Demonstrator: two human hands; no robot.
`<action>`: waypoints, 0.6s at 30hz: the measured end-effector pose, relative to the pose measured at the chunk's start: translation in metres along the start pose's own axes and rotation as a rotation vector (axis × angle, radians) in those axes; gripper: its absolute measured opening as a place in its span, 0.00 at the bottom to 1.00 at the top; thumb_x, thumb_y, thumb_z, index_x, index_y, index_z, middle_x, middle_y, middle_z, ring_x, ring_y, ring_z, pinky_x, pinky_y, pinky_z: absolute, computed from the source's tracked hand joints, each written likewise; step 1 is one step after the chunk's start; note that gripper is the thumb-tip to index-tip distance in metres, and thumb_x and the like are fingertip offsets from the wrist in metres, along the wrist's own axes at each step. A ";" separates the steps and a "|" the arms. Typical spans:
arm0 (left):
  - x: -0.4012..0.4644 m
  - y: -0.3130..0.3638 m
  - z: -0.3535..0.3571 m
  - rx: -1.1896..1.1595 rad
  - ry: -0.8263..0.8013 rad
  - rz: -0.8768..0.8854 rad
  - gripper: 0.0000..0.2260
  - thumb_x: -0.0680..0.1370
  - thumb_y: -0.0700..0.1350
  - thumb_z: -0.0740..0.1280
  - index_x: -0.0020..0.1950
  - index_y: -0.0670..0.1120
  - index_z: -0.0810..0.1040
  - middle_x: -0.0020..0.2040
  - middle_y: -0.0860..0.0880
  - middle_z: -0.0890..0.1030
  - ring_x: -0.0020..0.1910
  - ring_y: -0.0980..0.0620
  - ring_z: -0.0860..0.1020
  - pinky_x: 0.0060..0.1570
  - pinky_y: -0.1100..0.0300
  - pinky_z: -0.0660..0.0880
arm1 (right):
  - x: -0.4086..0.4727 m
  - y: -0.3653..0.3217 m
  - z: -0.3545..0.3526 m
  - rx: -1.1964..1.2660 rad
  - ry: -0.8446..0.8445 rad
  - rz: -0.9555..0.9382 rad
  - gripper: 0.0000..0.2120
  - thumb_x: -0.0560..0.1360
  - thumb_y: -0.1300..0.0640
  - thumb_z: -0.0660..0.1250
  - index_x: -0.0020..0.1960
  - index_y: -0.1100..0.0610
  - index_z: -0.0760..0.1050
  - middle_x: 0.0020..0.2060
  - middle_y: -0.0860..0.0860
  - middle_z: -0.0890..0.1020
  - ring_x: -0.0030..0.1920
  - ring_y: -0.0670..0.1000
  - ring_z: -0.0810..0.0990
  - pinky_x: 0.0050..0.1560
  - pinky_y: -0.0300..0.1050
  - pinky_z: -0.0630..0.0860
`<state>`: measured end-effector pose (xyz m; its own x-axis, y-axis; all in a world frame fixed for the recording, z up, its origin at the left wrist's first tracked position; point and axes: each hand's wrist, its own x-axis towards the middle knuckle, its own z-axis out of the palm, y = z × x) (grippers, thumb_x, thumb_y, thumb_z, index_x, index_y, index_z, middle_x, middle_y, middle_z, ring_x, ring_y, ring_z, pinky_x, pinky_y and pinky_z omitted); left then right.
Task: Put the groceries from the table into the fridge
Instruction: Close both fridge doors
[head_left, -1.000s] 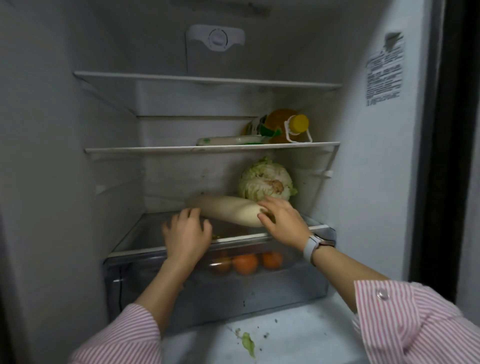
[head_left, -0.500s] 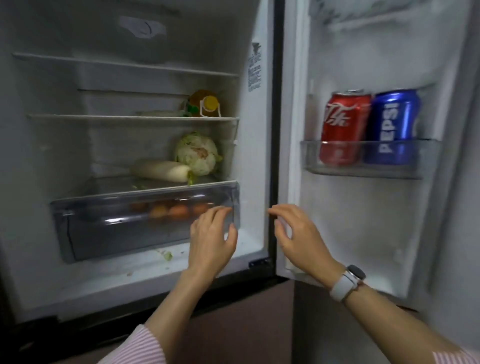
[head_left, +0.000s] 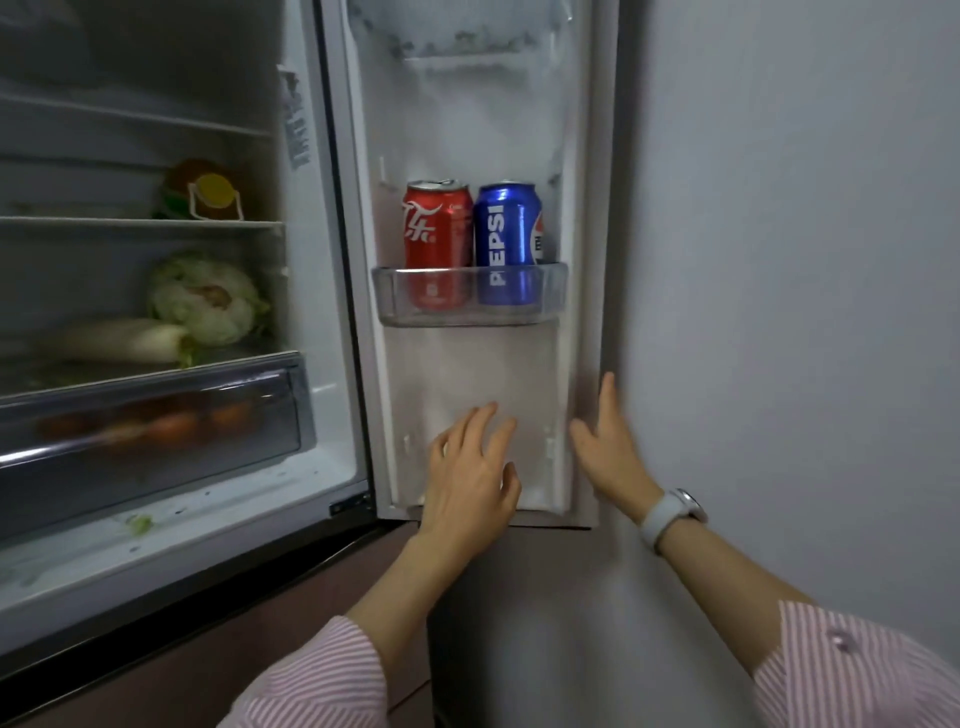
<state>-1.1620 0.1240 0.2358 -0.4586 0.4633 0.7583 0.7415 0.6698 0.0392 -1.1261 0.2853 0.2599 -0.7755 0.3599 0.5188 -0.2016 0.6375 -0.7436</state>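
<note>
Both your left hand (head_left: 475, 467) and right hand (head_left: 605, 441) are spread and empty beside the fridge door (head_left: 483, 395); swing it hard and its cans (head_left: 472, 244) may topple.

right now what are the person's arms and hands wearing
Both arms wear a shirt with thin pink and white stripes; the sleeves are pushed up, leaving the forearms bare. The right sleeve has a small button. The right wrist carries a watch on a white band. The left hand and right hand are bare, no gloves.
</note>
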 end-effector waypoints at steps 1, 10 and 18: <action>0.000 0.002 -0.002 0.006 0.024 0.006 0.23 0.69 0.41 0.68 0.63 0.45 0.70 0.64 0.40 0.73 0.63 0.41 0.72 0.55 0.46 0.72 | 0.000 0.000 0.002 0.038 -0.022 0.025 0.32 0.78 0.64 0.55 0.75 0.61 0.41 0.76 0.54 0.44 0.75 0.50 0.45 0.69 0.36 0.43; 0.006 0.009 -0.048 0.236 0.329 0.158 0.26 0.70 0.43 0.64 0.68 0.47 0.64 0.71 0.42 0.59 0.71 0.42 0.58 0.66 0.40 0.58 | -0.034 -0.003 0.007 -0.011 0.071 -0.186 0.29 0.76 0.64 0.56 0.74 0.59 0.50 0.74 0.53 0.53 0.74 0.49 0.50 0.71 0.39 0.45; 0.016 -0.004 -0.083 0.288 0.362 -0.082 0.31 0.73 0.55 0.59 0.74 0.51 0.53 0.75 0.50 0.48 0.74 0.42 0.48 0.69 0.36 0.44 | -0.064 -0.028 -0.006 0.082 0.328 -0.383 0.21 0.73 0.60 0.54 0.65 0.60 0.67 0.57 0.53 0.72 0.59 0.48 0.71 0.62 0.28 0.64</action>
<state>-1.1319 0.0806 0.3020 -0.2712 0.2041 0.9406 0.5206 0.8531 -0.0350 -1.0672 0.2487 0.2498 -0.4104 0.3143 0.8560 -0.4909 0.7149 -0.4978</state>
